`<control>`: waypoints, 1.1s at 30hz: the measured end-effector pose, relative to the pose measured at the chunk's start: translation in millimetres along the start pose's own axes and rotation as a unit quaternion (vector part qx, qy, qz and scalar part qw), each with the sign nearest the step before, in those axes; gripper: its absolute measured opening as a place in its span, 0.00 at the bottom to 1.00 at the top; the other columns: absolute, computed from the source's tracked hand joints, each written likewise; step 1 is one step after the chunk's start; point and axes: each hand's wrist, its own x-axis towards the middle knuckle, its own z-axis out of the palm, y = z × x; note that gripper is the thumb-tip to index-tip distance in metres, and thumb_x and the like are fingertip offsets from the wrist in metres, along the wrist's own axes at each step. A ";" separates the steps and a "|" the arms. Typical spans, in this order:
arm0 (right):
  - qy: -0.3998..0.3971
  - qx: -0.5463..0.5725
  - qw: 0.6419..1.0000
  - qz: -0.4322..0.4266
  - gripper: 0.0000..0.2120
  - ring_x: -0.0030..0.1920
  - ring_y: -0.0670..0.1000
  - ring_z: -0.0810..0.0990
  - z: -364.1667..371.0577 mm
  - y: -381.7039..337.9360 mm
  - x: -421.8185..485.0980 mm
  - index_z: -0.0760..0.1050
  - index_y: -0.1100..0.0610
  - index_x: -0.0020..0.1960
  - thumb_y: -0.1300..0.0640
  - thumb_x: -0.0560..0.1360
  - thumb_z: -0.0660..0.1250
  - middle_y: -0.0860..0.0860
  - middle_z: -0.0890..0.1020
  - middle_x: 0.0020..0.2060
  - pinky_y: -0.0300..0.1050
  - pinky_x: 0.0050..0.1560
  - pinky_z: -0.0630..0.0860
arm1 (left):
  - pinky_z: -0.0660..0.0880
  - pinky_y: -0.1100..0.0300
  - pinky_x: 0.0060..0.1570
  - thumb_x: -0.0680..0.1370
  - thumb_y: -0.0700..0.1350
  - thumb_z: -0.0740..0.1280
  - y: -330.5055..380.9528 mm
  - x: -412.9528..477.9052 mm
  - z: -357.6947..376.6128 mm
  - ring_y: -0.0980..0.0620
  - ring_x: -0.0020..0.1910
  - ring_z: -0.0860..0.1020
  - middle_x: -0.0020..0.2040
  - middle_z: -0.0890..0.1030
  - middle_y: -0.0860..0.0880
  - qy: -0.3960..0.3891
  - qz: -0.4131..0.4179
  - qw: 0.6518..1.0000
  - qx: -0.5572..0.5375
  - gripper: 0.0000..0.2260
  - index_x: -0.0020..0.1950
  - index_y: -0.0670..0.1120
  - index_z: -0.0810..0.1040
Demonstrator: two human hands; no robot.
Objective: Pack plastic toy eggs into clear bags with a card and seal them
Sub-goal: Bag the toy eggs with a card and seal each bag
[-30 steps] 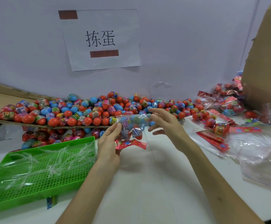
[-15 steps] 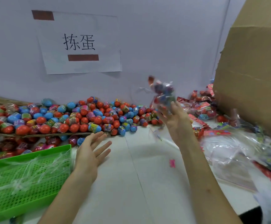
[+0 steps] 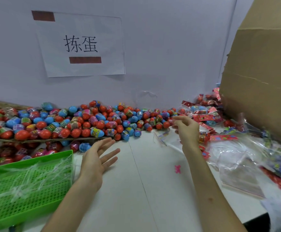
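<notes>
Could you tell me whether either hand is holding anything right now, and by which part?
Nothing is held: the left hand is open with straight fingers, and the right hand, fingers loosely curled, has no grip on anything.

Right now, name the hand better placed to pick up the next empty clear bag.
Right. The right hand hangs empty just beside the clear bag; the left hand, also empty, is over by the green tray.

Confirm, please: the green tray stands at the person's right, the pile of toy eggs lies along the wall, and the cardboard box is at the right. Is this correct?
No. The head view shows the green tray at the person's left, not the right. The rest holds: the pile of toy eggs lies along the wall and the cardboard box is at the right.
</notes>
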 end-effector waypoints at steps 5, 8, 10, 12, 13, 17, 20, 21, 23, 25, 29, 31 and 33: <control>0.066 -0.039 0.997 0.030 0.11 0.46 0.51 0.83 -14.9 8.2 41.3 0.81 0.55 0.56 0.65 0.76 0.67 0.54 0.84 0.51 0.42 0.38 0.78 | 0.80 0.52 0.47 0.85 0.46 0.61 0.3 -0.7 -0.3 0.45 0.50 0.87 0.57 0.87 0.49 0.002 -0.008 1.000 0.009 0.12 0.61 0.43 0.81; 0.069 -0.185 0.980 -0.025 0.13 0.49 0.53 0.81 -22.7 9.5 82.5 0.80 0.57 0.60 0.63 0.76 0.68 0.55 0.83 0.56 0.45 0.47 0.76 | 0.80 0.52 0.48 0.85 0.45 0.61 -1.0 -1.0 -0.1 0.44 0.51 0.87 0.57 0.87 0.49 -0.003 -0.017 1.000 0.016 0.11 0.60 0.43 0.81; 0.062 -0.286 0.955 -0.058 0.17 0.57 0.58 0.80 -32.3 14.1 108.6 0.78 0.58 0.65 0.63 0.76 0.69 0.57 0.81 0.61 0.52 0.55 0.79 | 0.80 0.52 0.48 0.85 0.45 0.62 -3.4 -2.6 0.3 0.44 0.50 0.87 0.56 0.87 0.49 -0.011 -0.021 0.999 0.021 0.11 0.59 0.44 0.82; 0.036 -0.398 0.913 -0.082 0.24 0.64 0.61 0.76 -44.5 21.9 133.1 0.74 0.58 0.70 0.65 0.75 0.70 0.58 0.77 0.67 0.58 0.61 0.77 | 0.80 0.51 0.50 0.84 0.45 0.62 -7.2 -3.2 1.3 0.44 0.50 0.87 0.57 0.87 0.49 -0.019 -0.021 0.999 0.026 0.10 0.59 0.44 0.82; 0.014 -0.453 0.887 -0.090 0.27 0.68 0.61 0.74 -49.7 26.6 144.0 0.72 0.58 0.73 0.65 0.75 0.70 0.58 0.74 0.70 0.59 0.65 0.75 | 0.80 0.51 0.51 0.84 0.45 0.62 -9.5 -3.0 1.0 0.44 0.50 0.87 0.57 0.87 0.50 -0.020 -0.019 0.999 0.030 0.11 0.59 0.44 0.82; -0.062 -0.599 0.793 -0.094 0.38 0.77 0.61 0.64 -64.1 46.3 185.4 0.61 0.54 0.80 0.61 0.74 0.73 0.56 0.65 0.78 0.63 0.72 0.65 | 0.79 0.49 0.49 0.83 0.46 0.62 -19.3 1.8 1.7 0.45 0.49 0.87 0.56 0.87 0.51 -0.031 -0.012 0.999 0.040 0.12 0.58 0.44 0.83; -0.043 -0.622 0.773 -0.120 0.22 0.63 0.63 0.78 -71.1 55.6 201.1 0.74 0.56 0.69 0.60 0.75 0.69 0.60 0.80 0.63 0.61 0.63 0.76 | 0.78 0.49 0.49 0.84 0.47 0.62 -21.3 4.0 5.1 0.45 0.49 0.88 0.55 0.87 0.51 -0.040 -0.005 0.998 0.051 0.12 0.58 0.43 0.83; -0.022 -0.627 0.766 -0.137 0.16 0.59 0.64 0.79 -72.7 55.6 201.2 0.78 0.57 0.64 0.60 0.76 0.68 0.60 0.82 0.58 0.60 0.60 0.78 | 0.78 0.49 0.49 0.84 0.46 0.62 -21.6 4.6 6.3 0.45 0.49 0.88 0.55 0.87 0.51 -0.039 -0.004 0.998 0.054 0.12 0.58 0.43 0.83; 0.031 -0.618 0.770 -0.155 0.12 0.55 0.65 0.81 -76.4 52.2 195.7 0.79 0.59 0.59 0.60 0.77 0.66 0.62 0.84 0.53 0.59 0.56 0.79 | 0.78 0.50 0.48 0.84 0.46 0.62 -21.8 3.2 7.6 0.45 0.49 0.88 0.54 0.88 0.51 -0.040 -0.003 0.997 0.058 0.12 0.57 0.42 0.83; 0.095 -0.535 0.824 -0.159 0.12 0.53 0.67 0.81 -76.5 41.2 185.8 0.78 0.60 0.59 0.58 0.78 0.65 0.64 0.84 0.52 0.59 0.55 0.78 | 0.78 0.50 0.49 0.84 0.45 0.61 -21.0 1.9 7.5 0.45 0.48 0.88 0.54 0.88 0.51 -0.042 -0.003 0.997 0.058 0.12 0.57 0.43 0.82; 0.076 -0.214 0.968 -0.110 0.12 0.52 0.57 0.83 -67.4 -4.7 150.2 0.77 0.56 0.60 0.54 0.78 0.70 0.57 0.84 0.53 0.54 0.54 0.81 | 0.79 0.50 0.50 0.84 0.45 0.61 -18.9 0.7 5.3 0.45 0.49 0.87 0.55 0.87 0.50 -0.042 -0.012 0.998 0.050 0.11 0.57 0.43 0.82; -0.091 -0.058 0.994 -0.030 0.06 0.44 0.52 0.83 -61.4 -28.8 122.2 0.80 0.56 0.55 0.57 0.79 0.70 0.56 0.83 0.49 0.45 0.39 0.82 | 0.79 0.50 0.49 0.84 0.45 0.61 -18.4 0.9 4.3 0.45 0.48 0.88 0.55 0.87 0.50 -0.037 -0.016 0.998 0.048 0.11 0.57 0.43 0.82; -0.279 -0.009 0.958 0.065 0.04 0.41 0.51 0.81 -59.8 -37.4 88.6 0.84 0.53 0.49 0.55 0.77 0.71 0.54 0.84 0.45 0.42 0.35 0.76 | 0.79 0.50 0.49 0.84 0.45 0.62 -18.3 0.9 3.6 0.44 0.48 0.88 0.55 0.88 0.49 -0.035 -0.018 0.998 0.044 0.11 0.57 0.43 0.82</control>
